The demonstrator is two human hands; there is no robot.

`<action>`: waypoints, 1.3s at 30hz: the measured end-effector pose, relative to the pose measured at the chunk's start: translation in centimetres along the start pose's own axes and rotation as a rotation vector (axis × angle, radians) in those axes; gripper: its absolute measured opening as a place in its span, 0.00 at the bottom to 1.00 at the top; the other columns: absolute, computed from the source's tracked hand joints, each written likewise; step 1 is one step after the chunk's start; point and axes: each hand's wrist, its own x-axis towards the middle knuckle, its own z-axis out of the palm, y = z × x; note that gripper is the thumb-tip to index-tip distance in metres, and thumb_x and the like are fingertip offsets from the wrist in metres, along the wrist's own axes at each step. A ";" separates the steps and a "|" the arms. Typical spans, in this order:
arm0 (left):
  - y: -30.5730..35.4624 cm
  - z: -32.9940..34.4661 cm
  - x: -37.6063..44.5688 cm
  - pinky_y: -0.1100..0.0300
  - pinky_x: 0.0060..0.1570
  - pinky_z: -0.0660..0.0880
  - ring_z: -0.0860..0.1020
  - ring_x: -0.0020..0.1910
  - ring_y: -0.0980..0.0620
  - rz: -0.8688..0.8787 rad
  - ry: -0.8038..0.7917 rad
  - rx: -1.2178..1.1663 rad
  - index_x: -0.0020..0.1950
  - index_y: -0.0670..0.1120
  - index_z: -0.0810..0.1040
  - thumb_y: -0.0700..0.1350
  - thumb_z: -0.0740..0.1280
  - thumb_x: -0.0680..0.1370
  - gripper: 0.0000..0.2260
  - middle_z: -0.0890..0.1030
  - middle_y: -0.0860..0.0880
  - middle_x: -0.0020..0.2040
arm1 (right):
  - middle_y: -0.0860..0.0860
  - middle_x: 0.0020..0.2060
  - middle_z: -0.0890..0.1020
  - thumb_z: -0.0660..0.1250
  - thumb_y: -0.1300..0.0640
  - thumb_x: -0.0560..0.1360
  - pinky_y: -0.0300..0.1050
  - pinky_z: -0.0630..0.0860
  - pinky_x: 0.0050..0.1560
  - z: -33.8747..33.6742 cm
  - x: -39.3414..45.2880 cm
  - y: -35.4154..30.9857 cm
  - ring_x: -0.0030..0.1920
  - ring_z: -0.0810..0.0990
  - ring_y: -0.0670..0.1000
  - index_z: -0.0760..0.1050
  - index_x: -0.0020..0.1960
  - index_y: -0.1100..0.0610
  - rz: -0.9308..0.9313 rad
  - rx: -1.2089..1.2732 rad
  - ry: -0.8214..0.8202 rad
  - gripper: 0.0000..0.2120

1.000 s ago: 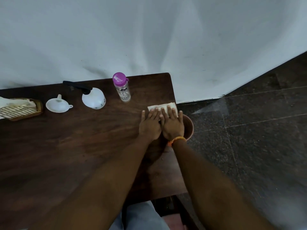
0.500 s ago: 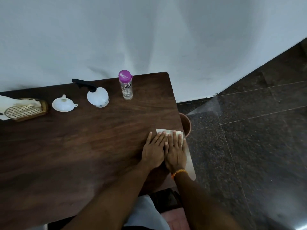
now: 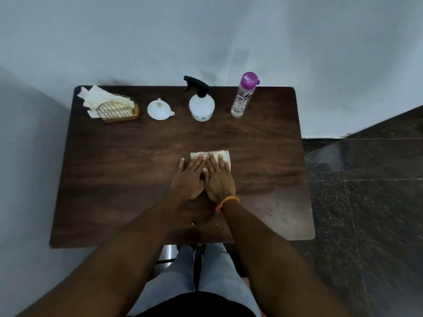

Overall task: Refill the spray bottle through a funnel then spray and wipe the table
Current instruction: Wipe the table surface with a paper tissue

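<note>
One dark wooden tabletop (image 3: 114,170) stands against a pale wall, and two bare hands lie flat on it side by side near its middle. The left hand (image 3: 188,179) and the right hand (image 3: 218,179) touch each other along the thumbs, and both press down with fingers spread straight on one folded white paper napkin (image 3: 225,155). Neither hand has a closed grip: the palms are flat and the fingers extended, so the napkin is pinned under them rather than pinched. Only the far edge and right corner of the napkin show beyond the fingertips. One orange band (image 3: 227,201) circles the right wrist.

Along the far edge of the tabletop stand four things in a row, well apart from the hands. From left to right: one gold wire holder (image 3: 117,109) with several white napkins sticking out of it, one white funnel (image 3: 159,109) resting mouth-down with its spout up, one white spray bottle (image 3: 201,106) upright with a black trigger head, and one clear bottle (image 3: 242,99) with a purple cap, upright. A few pale crumbs dot the wood near the right forearm.
</note>
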 end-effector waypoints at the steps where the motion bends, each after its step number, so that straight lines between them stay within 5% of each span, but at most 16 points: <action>1: -0.5 0.4 -1.4 0.41 0.82 0.39 0.46 0.85 0.54 -0.001 0.000 -0.007 0.85 0.49 0.49 0.53 0.49 0.83 0.30 0.49 0.52 0.86 | 0.48 0.86 0.48 0.44 0.49 0.89 0.53 0.41 0.85 1.0 -1.0 -0.9 0.85 0.40 0.55 0.47 0.86 0.52 -0.003 0.007 0.001 0.26; 5: 0.5 2.7 -6.7 0.41 0.82 0.40 0.42 0.85 0.52 0.016 -0.036 -0.038 0.85 0.48 0.47 0.56 0.39 0.78 0.34 0.47 0.51 0.86 | 0.49 0.86 0.46 0.43 0.49 0.89 0.50 0.36 0.84 4.3 -6.0 -1.6 0.85 0.38 0.53 0.45 0.86 0.52 0.003 -0.024 0.023 0.27; 13: 7.2 4.9 -8.3 0.41 0.82 0.42 0.49 0.85 0.51 0.153 -0.044 -0.064 0.85 0.47 0.54 0.53 0.46 0.82 0.30 0.54 0.49 0.85 | 0.53 0.85 0.47 0.43 0.47 0.87 0.55 0.46 0.83 6.6 -12.8 4.5 0.86 0.48 0.58 0.47 0.85 0.57 0.133 -0.156 0.041 0.30; 16: 8.1 3.5 -5.8 0.41 0.82 0.40 0.52 0.85 0.51 0.162 -0.032 -0.064 0.84 0.47 0.56 0.53 0.48 0.83 0.29 0.56 0.49 0.85 | 0.54 0.85 0.46 0.47 0.47 0.86 0.60 0.51 0.85 5.3 -10.6 5.9 0.85 0.47 0.60 0.45 0.85 0.58 0.175 -0.165 0.030 0.31; 20: 6.1 1.2 -0.6 0.38 0.81 0.41 0.52 0.84 0.53 0.139 -0.015 -0.014 0.85 0.47 0.55 0.53 0.48 0.84 0.28 0.56 0.50 0.85 | 0.53 0.84 0.39 0.40 0.38 0.83 0.58 0.41 0.85 2.4 -5.0 5.3 0.85 0.38 0.59 0.37 0.85 0.54 0.159 -0.210 -0.004 0.36; 26: -1.1 -1.6 3.2 0.36 0.81 0.40 0.48 0.85 0.55 0.004 -0.031 0.012 0.85 0.49 0.50 0.54 0.47 0.85 0.28 0.51 0.53 0.86 | 0.52 0.86 0.45 0.45 0.43 0.86 0.60 0.45 0.85 1.4 3.1 0.9 0.85 0.40 0.61 0.43 0.86 0.48 0.110 -0.159 0.006 0.30; 39: -0.8 5.6 -12.7 0.37 0.81 0.44 0.44 0.85 0.48 0.067 -0.023 0.067 0.85 0.43 0.49 0.56 0.41 0.81 0.33 0.49 0.46 0.85 | 0.49 0.86 0.41 0.45 0.40 0.87 0.58 0.41 0.85 8.9 -10.9 -2.7 0.85 0.36 0.56 0.41 0.86 0.47 0.022 -0.126 -0.005 0.31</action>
